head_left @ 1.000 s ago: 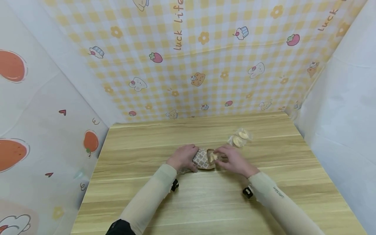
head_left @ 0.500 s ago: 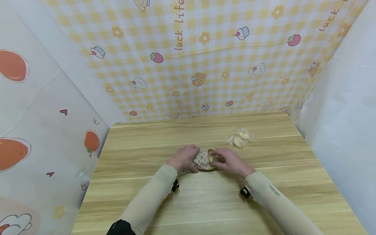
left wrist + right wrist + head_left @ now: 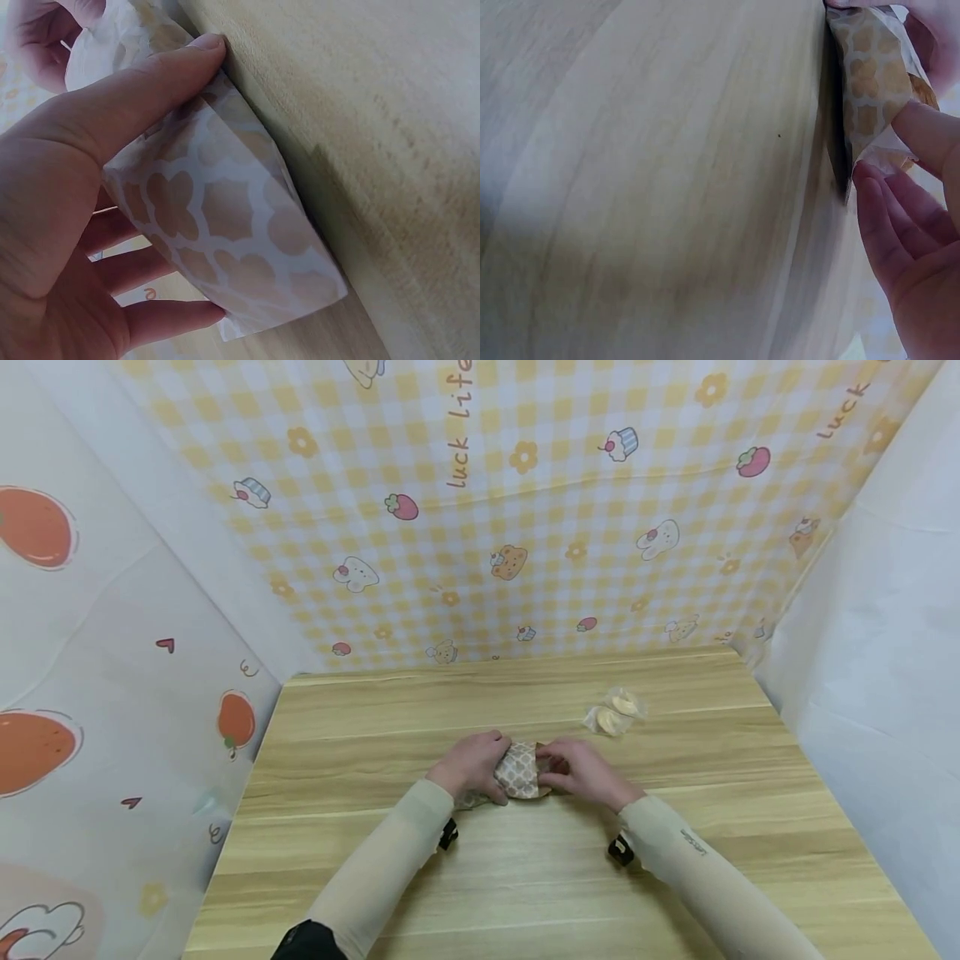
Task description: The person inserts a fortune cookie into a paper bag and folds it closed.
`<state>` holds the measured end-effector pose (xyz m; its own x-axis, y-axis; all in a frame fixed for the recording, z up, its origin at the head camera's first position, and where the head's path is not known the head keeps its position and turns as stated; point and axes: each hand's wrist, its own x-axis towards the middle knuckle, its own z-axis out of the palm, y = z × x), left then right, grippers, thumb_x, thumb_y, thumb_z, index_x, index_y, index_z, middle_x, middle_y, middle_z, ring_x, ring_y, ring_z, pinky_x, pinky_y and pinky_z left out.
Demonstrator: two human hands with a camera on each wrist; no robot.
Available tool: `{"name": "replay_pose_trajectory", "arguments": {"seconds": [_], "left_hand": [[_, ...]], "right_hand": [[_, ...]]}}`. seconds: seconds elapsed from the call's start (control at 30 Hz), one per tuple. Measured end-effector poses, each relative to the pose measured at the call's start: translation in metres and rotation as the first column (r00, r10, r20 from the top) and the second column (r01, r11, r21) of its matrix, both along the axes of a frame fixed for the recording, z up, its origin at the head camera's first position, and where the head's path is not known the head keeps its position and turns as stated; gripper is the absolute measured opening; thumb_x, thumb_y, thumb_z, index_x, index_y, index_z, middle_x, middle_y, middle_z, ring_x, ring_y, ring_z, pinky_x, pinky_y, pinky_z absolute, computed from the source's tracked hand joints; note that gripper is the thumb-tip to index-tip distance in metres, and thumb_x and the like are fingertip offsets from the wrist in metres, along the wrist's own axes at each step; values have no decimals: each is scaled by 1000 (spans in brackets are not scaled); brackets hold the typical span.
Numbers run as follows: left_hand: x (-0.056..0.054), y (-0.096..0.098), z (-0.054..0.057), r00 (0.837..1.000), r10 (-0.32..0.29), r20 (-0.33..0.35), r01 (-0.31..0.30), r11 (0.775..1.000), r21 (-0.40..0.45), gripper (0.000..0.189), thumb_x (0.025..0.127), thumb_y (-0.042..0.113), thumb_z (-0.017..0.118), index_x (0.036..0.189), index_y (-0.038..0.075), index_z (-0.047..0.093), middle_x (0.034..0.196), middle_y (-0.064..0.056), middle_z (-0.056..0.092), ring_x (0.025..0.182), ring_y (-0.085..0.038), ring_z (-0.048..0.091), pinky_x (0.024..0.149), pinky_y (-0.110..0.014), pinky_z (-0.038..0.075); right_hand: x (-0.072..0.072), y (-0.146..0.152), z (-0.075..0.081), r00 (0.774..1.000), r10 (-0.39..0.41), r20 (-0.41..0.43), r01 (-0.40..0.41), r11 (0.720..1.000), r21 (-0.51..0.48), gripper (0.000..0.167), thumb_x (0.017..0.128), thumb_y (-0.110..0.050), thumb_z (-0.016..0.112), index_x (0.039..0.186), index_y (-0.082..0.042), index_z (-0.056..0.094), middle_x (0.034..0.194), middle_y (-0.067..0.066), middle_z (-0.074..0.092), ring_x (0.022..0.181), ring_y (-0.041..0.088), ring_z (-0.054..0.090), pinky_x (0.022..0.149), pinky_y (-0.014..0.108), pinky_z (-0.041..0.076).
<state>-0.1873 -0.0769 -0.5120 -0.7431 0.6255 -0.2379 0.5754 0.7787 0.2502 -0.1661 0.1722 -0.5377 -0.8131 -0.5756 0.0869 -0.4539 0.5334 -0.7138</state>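
Observation:
A small paper bag [image 3: 517, 770] with a brown-and-white quatrefoil pattern lies on its side on the wooden table. My left hand [image 3: 471, 764] grips its closed end, thumb across the near face and fingers behind, as the left wrist view shows. At the mouth, on the right, is my right hand [image 3: 581, 770]. In the right wrist view its thumb and fingers [image 3: 911, 217] curl at the bag's rim, and a shiny whitish fold shows between them. The bag's contents are hidden.
Two cream-coloured pieces in clear wrappers [image 3: 615, 712] lie behind and right of the bag. A yellow checked cloth [image 3: 465, 527] hangs at the table's back edge, with white sheets [image 3: 862, 635] at both sides.
My right hand has moved left into the bag's mouth. The cream-coloured piece it held at the opening is out of sight now, and the mouth looks narrower. My left hand stays put.

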Motion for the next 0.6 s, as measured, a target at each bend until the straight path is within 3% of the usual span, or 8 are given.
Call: {"name": "replay_pose_trajectory", "arguments": {"seconds": [0.43,0.6], "left_hand": [[3,-1,0,999,9,33,-10,1000,20,90,70,45,97,142,8,57,133,-6,61,119,-22,62,107,-36,53],[3,-1,0,999,5,34,-6,1000,30,90,70,45,97,142,7,57,133,-7,61,118,-22,61,107,-36,53]], "right_hand": [[-1,-9,-10,998,-50,48,54,996,-76,25,88,-8,84,110,0,76,97,7,78,85,12,73,76,22,61],[-1,-8,-12,994,-37,107,50,991,-121,25,90,-6,82,114,0,78,102,9,79,88,13,74,79,22,62]]}}
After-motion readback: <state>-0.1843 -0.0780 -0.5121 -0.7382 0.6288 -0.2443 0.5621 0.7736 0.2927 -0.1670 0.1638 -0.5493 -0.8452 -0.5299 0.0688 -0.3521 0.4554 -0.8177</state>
